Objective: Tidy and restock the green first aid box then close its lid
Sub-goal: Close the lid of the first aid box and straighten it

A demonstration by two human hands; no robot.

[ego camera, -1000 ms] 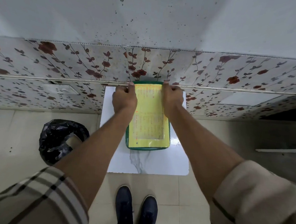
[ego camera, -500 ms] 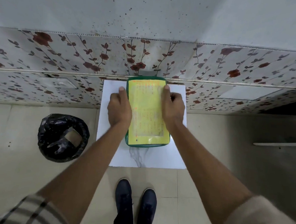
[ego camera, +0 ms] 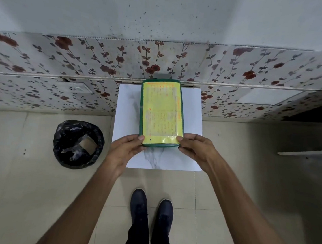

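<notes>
A: Box location?
B: Green first aid box (ego camera: 162,113) sits on the white marble-look table (ego camera: 127,108), far end near the floral wall (ego camera: 65,61). Lid (ego camera: 162,103) down flat, yellow printed label facing up.

A: Hands?
B: Left hand (ego camera: 124,150) on the near left corner, thumb on the lid edge, fingers curled under the side. Right hand (ego camera: 197,151) on the near right corner, thumb on the label, fingers around the side. Both clamped on the box's near end.

A: Lid latched?
B: Cannot tell. It looks shut all around; no latch visible from above.

A: Anything else in frame?
B: Black-bagged bin (ego camera: 78,144) on the tiled floor, left of the table and apart from it, with a brownish scrap inside. Dark shoes (ego camera: 151,207) below the table's near edge. Wall socket (ego camera: 77,87) on the floral panel, left of the table.
</notes>
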